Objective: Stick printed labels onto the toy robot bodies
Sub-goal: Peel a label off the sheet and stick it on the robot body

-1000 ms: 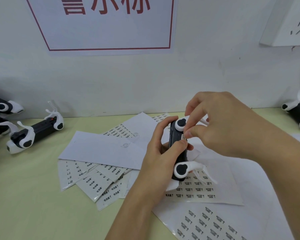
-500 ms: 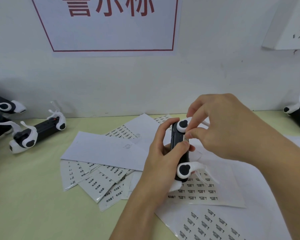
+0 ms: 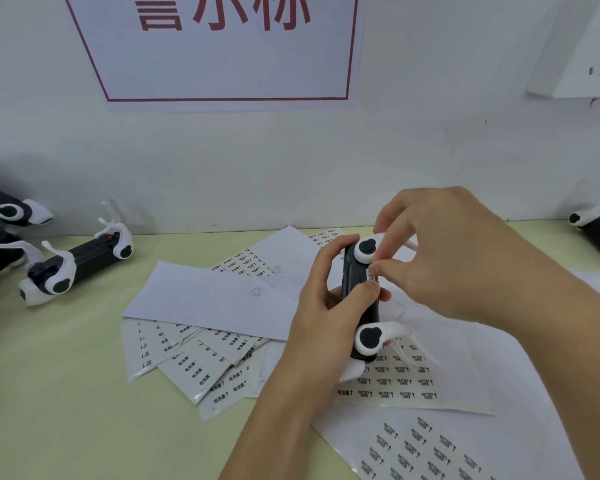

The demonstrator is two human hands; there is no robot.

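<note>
Pressing the label (image 3: 373, 277) down works best while your left hand (image 3: 329, 313) grips the toy robot body (image 3: 355, 289) above the label sheets (image 3: 406, 372); your right hand (image 3: 440, 258) pinches its edge, so smooth it outward with the thumb, avoiding bubbles

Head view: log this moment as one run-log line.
step: label going on | left hand: holds toy robot body upright above the label sheets | right hand: fingertips pinch small label against body | done: no
</note>
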